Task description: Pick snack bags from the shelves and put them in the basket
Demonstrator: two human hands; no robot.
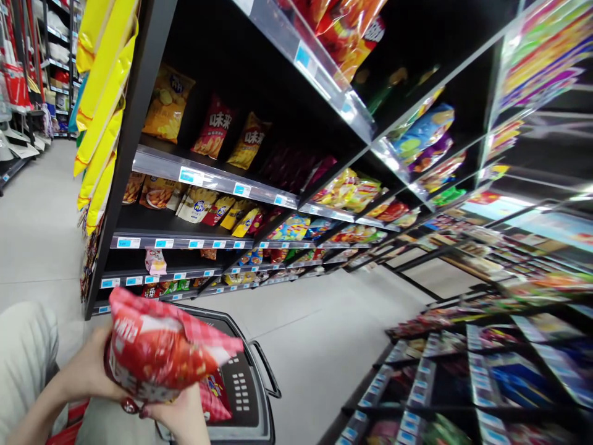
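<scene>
Head view: both hands were on one red snack bag (162, 352) with a red-checked edge, held in front of the dark shopping basket (267, 405) and covering part of its left side from this angle. Couldn't tell how high above the basket it was. Left hand (88, 364) was wrapped round the bag's left side, left of the basket; right hand (185, 414) gripped its lower edge, nearer the basket. Both thumbs were pressed on the bag's near face at the bottom, tips close together; other fingers mostly hidden, so couldn't tell how they sat. Bag was tilted, print facing up toward the camera. Another red-checked packet (215, 402) lay inside the basket, partly covered by the held bag. Basket handle (269, 371) stuck out on the basket's right side. Pale trouser leg (28, 371) was left of the basket. Beyond the basket stood a black shelf unit (143, 80) of bagged snacks, with a pink packet (155, 262) low down and yellow packets (104, 111) hung on its left end. More shelves (463, 383) ran right of the basket across bare floor (315, 346); contents blurred.
</scene>
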